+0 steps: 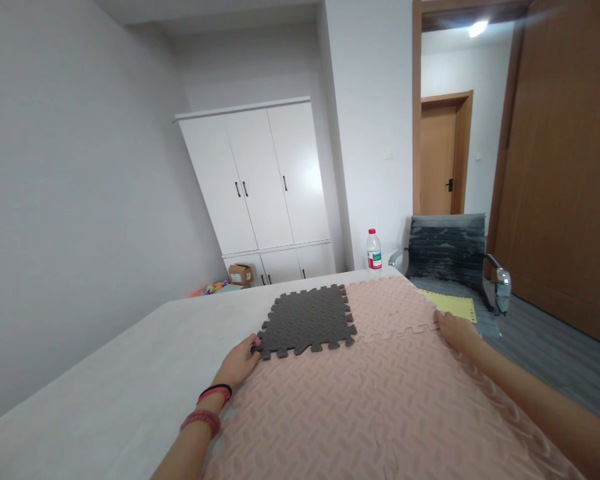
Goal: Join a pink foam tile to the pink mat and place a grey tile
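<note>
Pink interlocking foam mats [380,400] cover the right part of a white table [130,373]. A dark grey foam puzzle tile [307,320] is joined into them at the far left. My left hand [240,363] rests on the mat's left edge, fingertips touching the grey tile's near-left corner. Bracelets sit on that wrist. My right hand [455,330] presses flat on the right edge of the pink mats, at the toothed seam between two tiles. Neither hand holds anything.
A water bottle [374,251] stands at the table's far edge. A grey office chair [450,260] with a yellow tile [455,307] on its seat stands to the right. A white wardrobe [265,187], a cardboard box [241,274] and an open doorway lie beyond.
</note>
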The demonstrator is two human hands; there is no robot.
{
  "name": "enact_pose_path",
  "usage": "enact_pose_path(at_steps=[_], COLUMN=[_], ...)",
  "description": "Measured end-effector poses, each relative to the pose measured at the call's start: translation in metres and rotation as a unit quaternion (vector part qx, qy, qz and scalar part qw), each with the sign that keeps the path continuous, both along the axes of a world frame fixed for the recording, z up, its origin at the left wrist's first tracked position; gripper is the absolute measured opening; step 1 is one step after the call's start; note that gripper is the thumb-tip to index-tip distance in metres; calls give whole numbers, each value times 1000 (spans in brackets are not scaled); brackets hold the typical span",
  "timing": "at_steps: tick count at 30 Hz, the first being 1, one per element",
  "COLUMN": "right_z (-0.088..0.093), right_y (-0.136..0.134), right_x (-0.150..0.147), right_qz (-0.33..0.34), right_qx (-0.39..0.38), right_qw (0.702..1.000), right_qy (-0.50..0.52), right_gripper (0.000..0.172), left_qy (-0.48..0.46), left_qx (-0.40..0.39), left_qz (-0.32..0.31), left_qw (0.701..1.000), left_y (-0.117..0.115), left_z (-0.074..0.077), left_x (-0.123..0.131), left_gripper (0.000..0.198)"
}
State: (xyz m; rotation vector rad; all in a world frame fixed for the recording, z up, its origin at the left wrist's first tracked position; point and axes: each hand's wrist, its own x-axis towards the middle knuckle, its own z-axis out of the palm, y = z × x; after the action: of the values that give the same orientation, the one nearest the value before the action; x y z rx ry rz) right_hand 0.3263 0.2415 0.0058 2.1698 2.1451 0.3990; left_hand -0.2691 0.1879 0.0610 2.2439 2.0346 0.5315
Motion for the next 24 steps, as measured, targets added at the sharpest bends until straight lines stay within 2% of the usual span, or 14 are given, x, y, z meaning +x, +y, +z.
enact_pose_path(at_steps=[6,10,13,15,19,24], right_z=[3,3,3,3,3,7], right_y=[-3,-3,-3,-2,-2,-7], right_x=[-2,-3,-2,-2,-2,-4], right_qz=[1,-1,0,-2,-4,-16], right_qx=[4,6,5,3,-1,-9], right_qw=[1000,1000,1000,1000,1000,999], right_qy=[0,-1,1,4,12,38], right_gripper=[39,39,38,39,39,40], left_qy=[50,105,144,161,183,214], left_qx=[-9,-12,6,18,16,23], left_qz=[14,51,72,60,3,19], left_qw=[999,993,987,985,983,976], left_y=[-1,0,-4,-10,-29,-46], left_z=[7,17,27,30,19,-5], left_x=[6,14,30,46,82,103], left_gripper=[15,19,26,29,39,48])
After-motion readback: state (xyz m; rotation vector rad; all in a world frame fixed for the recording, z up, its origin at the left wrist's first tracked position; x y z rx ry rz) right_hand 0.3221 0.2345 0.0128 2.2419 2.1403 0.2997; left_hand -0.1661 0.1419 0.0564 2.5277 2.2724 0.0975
